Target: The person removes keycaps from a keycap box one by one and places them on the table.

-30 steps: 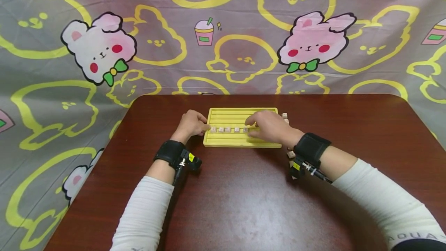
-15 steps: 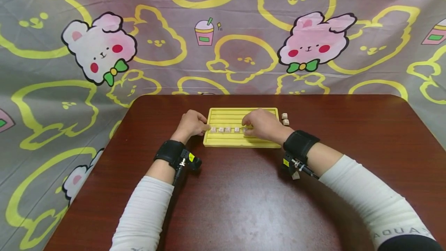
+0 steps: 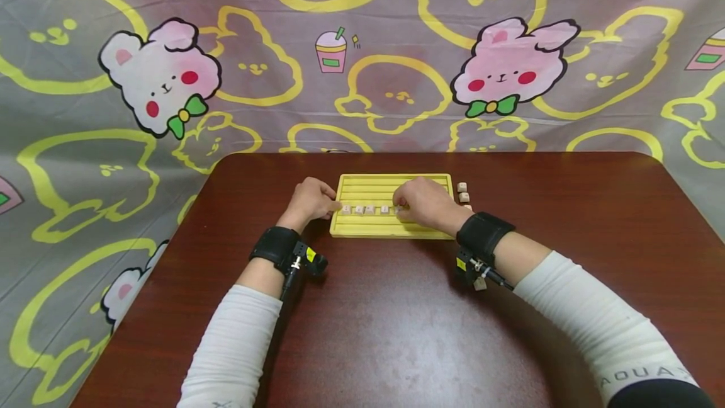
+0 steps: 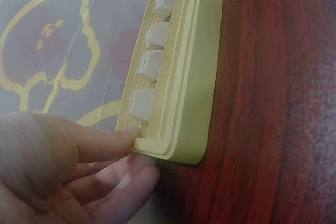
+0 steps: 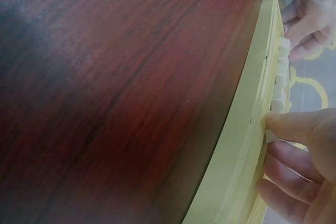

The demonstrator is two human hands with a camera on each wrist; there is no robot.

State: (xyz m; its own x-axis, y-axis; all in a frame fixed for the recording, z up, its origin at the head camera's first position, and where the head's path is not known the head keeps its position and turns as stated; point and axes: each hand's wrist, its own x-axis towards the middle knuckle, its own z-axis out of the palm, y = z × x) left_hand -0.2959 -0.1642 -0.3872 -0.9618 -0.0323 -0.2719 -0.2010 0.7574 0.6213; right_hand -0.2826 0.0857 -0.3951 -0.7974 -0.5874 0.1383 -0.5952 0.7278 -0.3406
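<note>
A yellow ridged tray (image 3: 391, 232) lies on the table with a row of white keycaps (image 3: 370, 209) along one of its grooves. At its left end, my left hand (image 3: 310, 199) grips the rim, thumb on top and fingers against the outer side. One of the row's keycaps (image 4: 150, 65) bears an X in the left wrist view. My right hand (image 3: 426, 201) reaches over the tray's right half. Between its thumb and fingers it pinches a keycap (image 5: 271, 136) at the right end of the row, largely covered by the fingertips.
Loose keycaps (image 3: 463, 197) lie just right of the tray. Another keycap (image 3: 480, 284) shows nearer, partly behind the right wrist camera (image 3: 466, 264). Behind the brown table (image 3: 362, 320) hangs a patterned cloth (image 3: 396, 36).
My right hand has shifted slightly left and its fingers have closed in on the keycap at the row's right end. The left hand stays at the tray's left end.
</note>
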